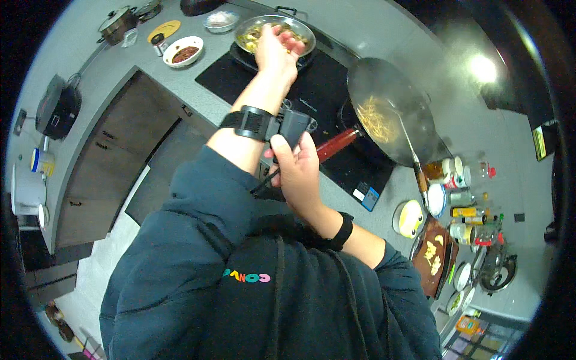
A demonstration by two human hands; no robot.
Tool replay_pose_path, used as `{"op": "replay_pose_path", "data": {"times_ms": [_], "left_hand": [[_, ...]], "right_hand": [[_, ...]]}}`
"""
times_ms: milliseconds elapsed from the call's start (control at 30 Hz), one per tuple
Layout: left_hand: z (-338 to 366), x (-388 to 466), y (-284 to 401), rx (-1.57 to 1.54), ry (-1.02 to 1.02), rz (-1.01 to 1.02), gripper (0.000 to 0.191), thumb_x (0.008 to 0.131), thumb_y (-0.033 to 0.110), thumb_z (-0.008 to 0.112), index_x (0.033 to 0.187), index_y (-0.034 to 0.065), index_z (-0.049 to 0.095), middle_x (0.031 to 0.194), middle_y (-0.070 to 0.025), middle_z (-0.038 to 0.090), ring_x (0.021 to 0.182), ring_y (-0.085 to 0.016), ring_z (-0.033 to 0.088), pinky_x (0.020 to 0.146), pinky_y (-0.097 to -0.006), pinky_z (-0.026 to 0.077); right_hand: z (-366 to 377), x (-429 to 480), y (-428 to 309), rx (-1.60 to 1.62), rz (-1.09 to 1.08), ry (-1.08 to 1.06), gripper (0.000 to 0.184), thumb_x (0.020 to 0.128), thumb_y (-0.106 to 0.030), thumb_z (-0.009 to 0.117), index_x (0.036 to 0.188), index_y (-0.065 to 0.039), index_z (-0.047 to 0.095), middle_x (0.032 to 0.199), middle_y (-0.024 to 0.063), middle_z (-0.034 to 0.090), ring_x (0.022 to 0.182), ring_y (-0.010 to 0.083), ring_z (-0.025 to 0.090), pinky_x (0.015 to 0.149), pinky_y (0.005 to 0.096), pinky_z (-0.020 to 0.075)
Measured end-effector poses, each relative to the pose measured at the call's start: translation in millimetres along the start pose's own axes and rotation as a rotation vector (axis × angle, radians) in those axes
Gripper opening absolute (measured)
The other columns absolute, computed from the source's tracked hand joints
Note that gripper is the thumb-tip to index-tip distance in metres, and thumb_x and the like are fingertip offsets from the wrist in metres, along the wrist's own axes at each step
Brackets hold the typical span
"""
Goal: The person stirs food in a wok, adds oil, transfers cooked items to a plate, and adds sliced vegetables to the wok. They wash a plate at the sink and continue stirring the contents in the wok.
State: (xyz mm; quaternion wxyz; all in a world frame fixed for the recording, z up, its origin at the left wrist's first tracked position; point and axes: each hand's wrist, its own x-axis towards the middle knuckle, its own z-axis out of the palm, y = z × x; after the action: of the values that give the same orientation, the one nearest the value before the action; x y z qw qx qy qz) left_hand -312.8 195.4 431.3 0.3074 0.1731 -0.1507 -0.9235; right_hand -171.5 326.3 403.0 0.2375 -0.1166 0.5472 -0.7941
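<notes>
My left hand (279, 50) is held out palm up, its fingers loosely curled and apart with nothing in them. In the view it overlaps a steel pan (243, 28) of cooked food; whether it touches cannot be told. A black strap (254, 123) with a small black box (293, 128) circles my left wrist. My right hand (297, 173) grips the lower end of that box between thumb and fingers, near a thin black cable (265, 181). Beyond it, a steaming wok (405, 99) with a red handle (337, 144) holds thin yellow strips (377, 123) and a wooden-handled spatula (407, 135).
The wok and pan stand on a black glass cooktop (324, 81). A bowl of dark red food (184, 54) sits left on the grey counter (211, 101). On the right are a yellow container (409, 219), several bottles (468, 211) and a cutting board (425, 274) with pale pieces.
</notes>
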Motion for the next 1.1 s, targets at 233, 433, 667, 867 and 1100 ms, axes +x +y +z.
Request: {"op": "replay_pose_path", "data": {"times_ms": [233,433,667,867,1100], "left_hand": [[-4.1,-8.1,-3.9,1.038,-0.478,1.051,0.019,0.087,0.021,0.047,0.095,0.0037,0.047,0.067,-0.0016,0.053,0.058,-0.012,0.052,0.055,-0.0261,0.044],[-2.9,-15.5,0.2,0.934,-0.417,0.712,0.030,0.088,0.031,0.046,0.100,0.0035,0.042,0.066,-0.0020,0.049,0.063,-0.010,0.050,0.058,-0.0273,0.046],[52.8,-39.6,-10.2,0.782,-0.847,0.187,0.031,0.091,0.031,0.036,0.102,0.0042,0.047,0.073,-0.0049,0.051,0.056,-0.011,0.049,0.054,-0.0240,0.046],[-8.7,-49.6,-2.9,1.402,-1.213,0.324,0.043,0.092,0.038,0.029,0.105,0.0033,0.051,0.090,-0.0054,0.055,0.086,-0.012,0.051,0.077,-0.0264,0.042],[-100.5,-57.8,-15.5,1.390,-0.906,-0.742,0.040,0.089,0.043,0.037,0.110,0.0107,0.047,0.094,-0.0012,0.052,0.081,-0.010,0.049,0.068,-0.0258,0.043]], "right_hand": [[-8.6,6.5,-2.0,0.031,-0.001,-0.024,0.022,0.081,-0.016,0.058,0.091,-0.004,0.042,0.067,0.0004,0.050,0.045,0.0037,0.041,0.035,0.0176,0.0327],[-32.7,18.0,-19.5,-0.147,0.309,-0.321,0.027,0.081,-0.022,0.058,0.095,-0.002,0.046,0.072,0.0012,0.055,0.051,0.0080,0.052,0.044,0.0196,0.0398],[-85.4,37.7,-84.4,-0.227,0.229,-0.378,0.062,0.088,-0.054,0.022,0.115,-0.001,0.042,0.094,0.0132,0.059,0.062,0.0161,0.060,0.046,0.0206,0.0456],[-151.6,18.9,-138.5,-0.196,-0.237,-0.063,0.053,0.090,-0.046,0.031,0.110,0.000,0.047,0.091,0.0145,0.060,0.058,0.0118,0.054,0.050,0.0211,0.0447],[-256.9,-32.8,-131.8,-1.736,-0.168,0.597,0.040,0.077,-0.030,0.060,0.099,0.002,0.051,0.092,0.0182,0.057,0.087,0.0291,0.056,0.075,0.0359,0.0433]]}}
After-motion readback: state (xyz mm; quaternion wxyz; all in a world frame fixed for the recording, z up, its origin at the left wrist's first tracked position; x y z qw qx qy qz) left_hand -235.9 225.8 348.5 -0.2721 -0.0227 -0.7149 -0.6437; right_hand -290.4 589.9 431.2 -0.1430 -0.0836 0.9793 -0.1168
